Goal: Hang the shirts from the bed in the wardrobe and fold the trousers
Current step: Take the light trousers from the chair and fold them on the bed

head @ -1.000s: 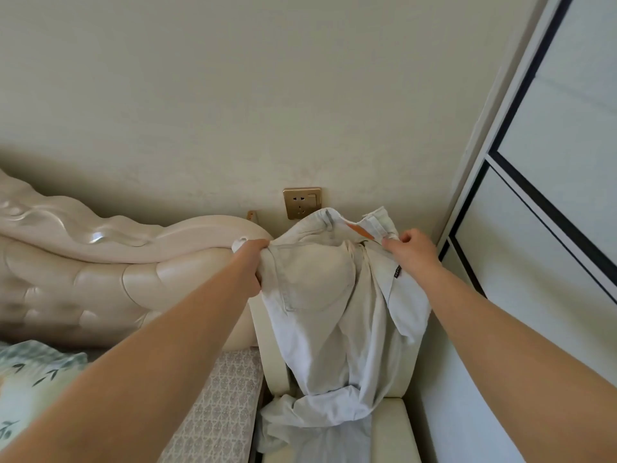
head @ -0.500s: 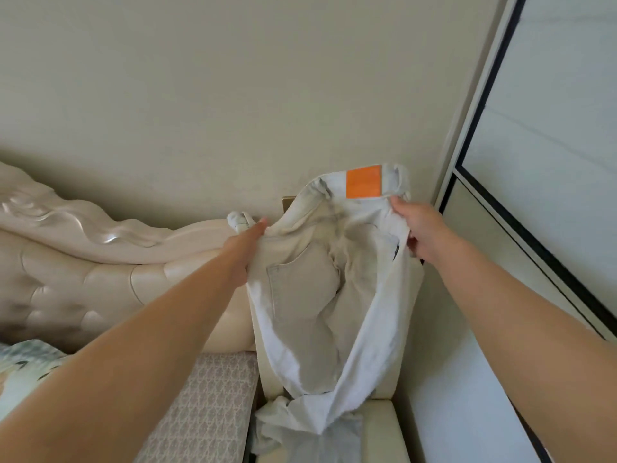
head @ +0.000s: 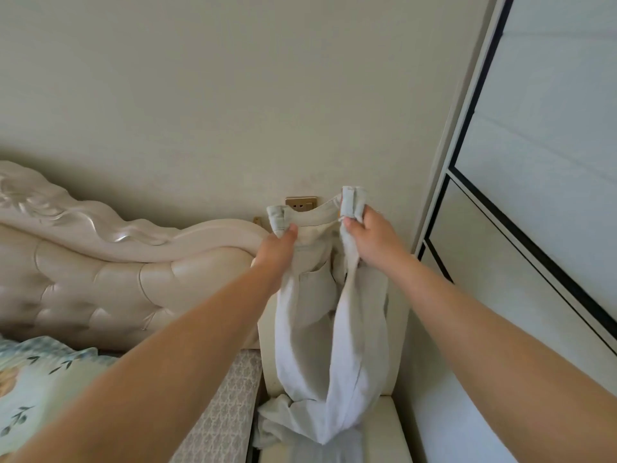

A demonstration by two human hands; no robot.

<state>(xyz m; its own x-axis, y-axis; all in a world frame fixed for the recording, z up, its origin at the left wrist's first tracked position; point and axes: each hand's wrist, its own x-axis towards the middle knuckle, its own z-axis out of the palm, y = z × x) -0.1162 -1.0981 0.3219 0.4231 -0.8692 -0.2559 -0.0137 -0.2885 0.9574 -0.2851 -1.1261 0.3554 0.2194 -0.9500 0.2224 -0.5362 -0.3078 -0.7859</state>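
Far left there's a leaf-print pillow (head: pixel 33 369) on the bed (head: pixel 227 406), soft and a bit rumpled. Behind it is the headboard (head: pixel 100 289), glossy cream padding with button tufts and a carved wavy top rail. The bed's edge has a woven geometric cover. Next is the left hand (head: pixel 277 245), with its fingers (head: pixel 292 230) curled tight round the left end of the waistband. The trousers (head: pixel 320 329) are held up in front of the wall, between headboard and wardrobe. The waist is on top, the legs hang down, and the bottoms are heaped on the bedside cabinet (head: pixel 384 429). My worry is that the legs look twisted together low down. Fold from here and the seams probably won't line up, so you'd get a lumpy fold. That heap could also slide into the gap beside the bed. The fabric looks like off-white denim, fairly stiff, with a patch pocket and belt loops showing. A brass-coloured wall socket (head: pixel 300 204) sits just behind the waistband. The right hand (head: pixel 370 238) pinches the other end, thumb and fingers (head: pixel 349 223) clamped by a belt loop. The waistband sags between the hands, so I reckon a slack grip would drop one side. Far right is the wardrobe (head: pixel 534 162), flat pale matte panels with thin black trim.
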